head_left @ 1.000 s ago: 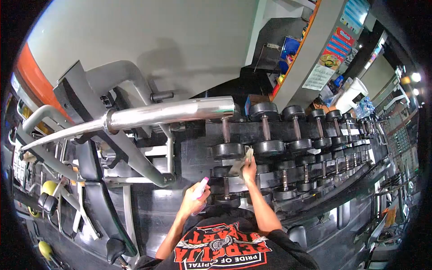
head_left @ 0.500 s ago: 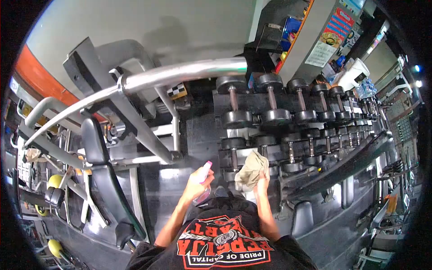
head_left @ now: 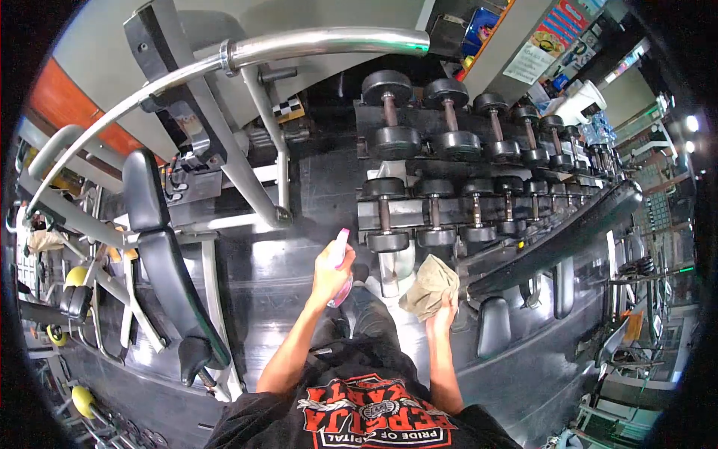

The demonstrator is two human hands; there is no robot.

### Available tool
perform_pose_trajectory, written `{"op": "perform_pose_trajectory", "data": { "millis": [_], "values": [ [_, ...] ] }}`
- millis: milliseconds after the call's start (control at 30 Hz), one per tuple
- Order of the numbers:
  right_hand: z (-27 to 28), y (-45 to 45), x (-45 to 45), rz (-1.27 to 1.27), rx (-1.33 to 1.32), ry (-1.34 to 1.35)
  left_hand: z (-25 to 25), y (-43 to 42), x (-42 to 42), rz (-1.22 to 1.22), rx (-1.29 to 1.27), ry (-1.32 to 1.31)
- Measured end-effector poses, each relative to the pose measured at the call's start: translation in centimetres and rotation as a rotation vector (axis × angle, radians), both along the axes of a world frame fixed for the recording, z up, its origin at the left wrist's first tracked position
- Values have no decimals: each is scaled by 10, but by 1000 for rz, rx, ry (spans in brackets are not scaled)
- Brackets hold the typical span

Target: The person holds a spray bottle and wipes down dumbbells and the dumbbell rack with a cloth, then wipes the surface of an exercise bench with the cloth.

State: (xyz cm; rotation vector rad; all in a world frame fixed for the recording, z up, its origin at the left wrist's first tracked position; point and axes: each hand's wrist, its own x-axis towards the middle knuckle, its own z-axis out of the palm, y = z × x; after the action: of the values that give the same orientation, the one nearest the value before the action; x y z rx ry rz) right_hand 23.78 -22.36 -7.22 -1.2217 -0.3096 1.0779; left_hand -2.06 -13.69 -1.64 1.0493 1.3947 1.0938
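My left hand (head_left: 330,273) is wrapped round a spray bottle (head_left: 340,245) with a pink and white top; part of its clear pinkish body shows below the fingers. In my right hand (head_left: 443,314) is a crumpled beige cloth (head_left: 429,289), its folds bunched above the fingers. Both hands are held out in front of my body, apart from each other. Beyond them stands a two-tier dumbbell rack (head_left: 471,215). The cloth is in front of the lower row, close to a black dumbbell (head_left: 386,215), and I see no contact between them.
To the left is a bench-press frame with a black padded bench (head_left: 176,288) and a curved-looking chrome bar (head_left: 329,46). Another black bench (head_left: 561,239) slants across the right, near the rack. A white bucket (head_left: 583,101) stands at the back right.
The view has shifted, so the rack and bar sit higher in the picture. My left hand has risen a little with the spray bottle; my right hand still holds the cloth.
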Motion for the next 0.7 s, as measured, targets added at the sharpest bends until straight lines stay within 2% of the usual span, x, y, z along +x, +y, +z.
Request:
{"op": "perform_pose_trajectory", "data": {
  "millis": [100,167,333,400,600,700],
  "values": [
    [8,-13,1,-21,-21,-19,-9,0,3,-7,115,89],
    [13,-17,7,-30,-47,-28,-2,-2,7,-52,6,7],
    [18,-7,8,-48,-90,-123,-18,-15,18,-63,52,-83],
    [13,4,11,44,-51,-93,-30,-19,24,-19,99,-116],
    [-10,41,20,93,-39,-22,-50,-22,50,81,-38,13],
    [-42,60,39,74,-146,19,-72,-6,67,89,-52,44]
  ]
}}
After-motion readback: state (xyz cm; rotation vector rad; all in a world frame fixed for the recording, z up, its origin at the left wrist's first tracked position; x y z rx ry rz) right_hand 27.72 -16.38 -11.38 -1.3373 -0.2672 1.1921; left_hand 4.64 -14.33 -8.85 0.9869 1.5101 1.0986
